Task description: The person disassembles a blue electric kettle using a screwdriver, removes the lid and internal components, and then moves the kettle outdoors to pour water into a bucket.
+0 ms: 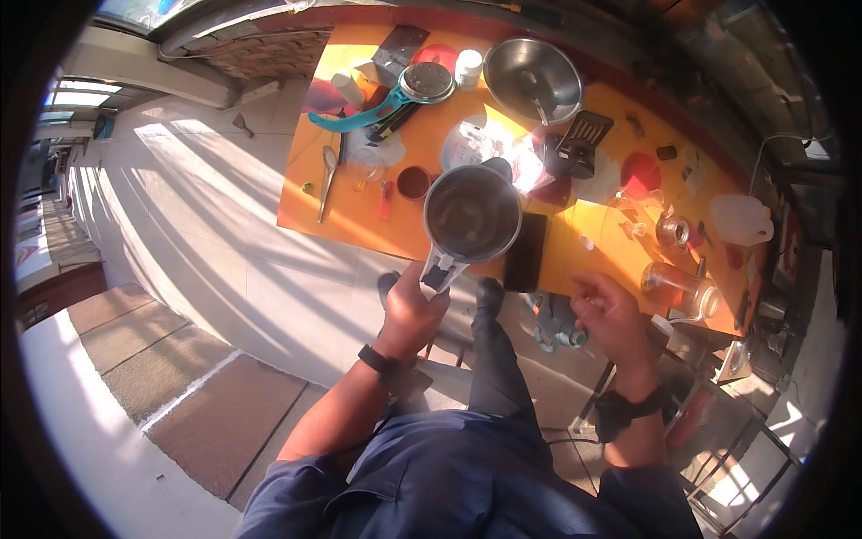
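Left hand (411, 310) wrapped tight on handle of steel pot (471, 216), held over near edge of orange table (359, 220). Right hand (611, 314) empty, fingers loosely curled. Risk: pot tipping w/ one-hand grip, knocking black phone (526, 251) off edge.

Left hand (411, 310) gripping steel saucepan (471, 214)

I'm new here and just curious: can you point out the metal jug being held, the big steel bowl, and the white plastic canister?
Metal jug (471, 214): head view, on its dark inside.
Steel bowl (516, 72): head view, on its inner wall.
White plastic canister (739, 220): head view, on its side.
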Motion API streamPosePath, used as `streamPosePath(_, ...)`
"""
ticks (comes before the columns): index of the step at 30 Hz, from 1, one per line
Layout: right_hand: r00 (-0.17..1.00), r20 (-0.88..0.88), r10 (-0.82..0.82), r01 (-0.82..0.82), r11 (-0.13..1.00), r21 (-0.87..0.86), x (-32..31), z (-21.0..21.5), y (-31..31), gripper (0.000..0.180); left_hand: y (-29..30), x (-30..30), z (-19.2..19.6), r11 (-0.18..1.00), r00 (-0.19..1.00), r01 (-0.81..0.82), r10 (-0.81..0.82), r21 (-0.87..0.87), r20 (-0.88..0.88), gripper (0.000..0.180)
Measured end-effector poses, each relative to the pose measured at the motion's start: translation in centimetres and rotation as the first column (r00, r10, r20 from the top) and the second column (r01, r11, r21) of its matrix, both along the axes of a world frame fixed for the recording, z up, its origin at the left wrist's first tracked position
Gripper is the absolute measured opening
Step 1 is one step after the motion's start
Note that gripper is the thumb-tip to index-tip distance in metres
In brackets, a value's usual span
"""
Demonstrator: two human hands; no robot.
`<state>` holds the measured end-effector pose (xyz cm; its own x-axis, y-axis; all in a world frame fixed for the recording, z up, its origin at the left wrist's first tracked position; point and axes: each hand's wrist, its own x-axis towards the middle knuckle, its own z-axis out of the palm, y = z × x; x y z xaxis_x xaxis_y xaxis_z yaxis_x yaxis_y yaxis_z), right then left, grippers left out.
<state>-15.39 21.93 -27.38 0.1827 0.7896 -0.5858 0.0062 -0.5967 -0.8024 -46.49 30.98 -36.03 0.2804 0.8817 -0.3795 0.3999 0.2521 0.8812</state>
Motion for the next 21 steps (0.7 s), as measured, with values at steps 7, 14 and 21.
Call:
streamPosePath(7, 1.000, 0.002, -0.009, 0.009, 1.000, 0.007, 1.2, 1.7, -0.5, 0.040, 0.9, 1.7, 3.0, 0.999, 0.999, -0.008, 0.009, 0.038, -0.036, 0.031)
streamPosePath(14, 0.999, 0.012, 0.037, -0.037, 0.998, 0.055, 1.7, 3.5, -0.1, 0.040, -0.4, -0.1, 5.8, 0.991, 0.992, 0.066, -0.053, 0.113, -0.117, 0.030)
streamPosePath(21, 0.966, 0.092, 0.240, -0.245, 0.969, 0.039, -1.1, 6.0, 3.1, 0.038, -4.1, -7.3, 9.7, 0.996, 0.995, -0.063, 0.067, 0.062, -0.071, 0.023)
